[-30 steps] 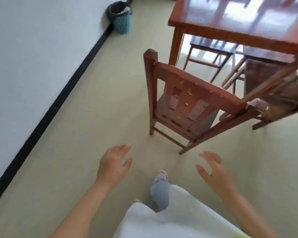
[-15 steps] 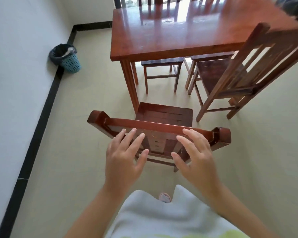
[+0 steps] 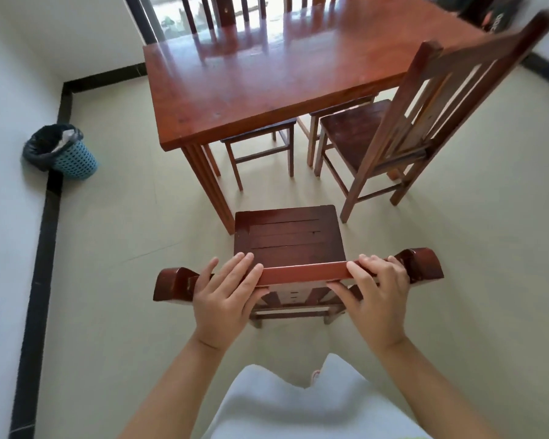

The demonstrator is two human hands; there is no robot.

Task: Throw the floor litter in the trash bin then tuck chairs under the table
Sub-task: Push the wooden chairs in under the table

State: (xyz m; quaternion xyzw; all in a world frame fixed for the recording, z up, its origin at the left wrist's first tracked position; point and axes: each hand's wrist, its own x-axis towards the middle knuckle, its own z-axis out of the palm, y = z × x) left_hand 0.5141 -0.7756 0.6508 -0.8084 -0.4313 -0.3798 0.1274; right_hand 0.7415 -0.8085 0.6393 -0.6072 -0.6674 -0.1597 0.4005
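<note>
A dark wooden chair [image 3: 288,236] stands right in front of me, its seat facing the near corner of the reddish wooden table [image 3: 267,71]. My left hand [image 3: 225,289] grips the left part of the chair's top rail. On the right part of the same rail, my right hand [image 3: 374,293] has its fingers wrapped over the edge. A second chair [image 3: 393,134] stands pulled out at the table's right side, angled. The blue trash bin [image 3: 65,153] with a black liner sits against the left wall.
Two small stools [image 3: 260,144] sit under the table's near edge. More chair backs [image 3: 216,14] show at the far side by a window. A black skirting [image 3: 42,248] runs along the white left wall. Pale floor lies between the bin and me.
One second ago both hands were open and low, away from the chair. They rose over its top rail and now clasp it, with the chair squarely in front of me.
</note>
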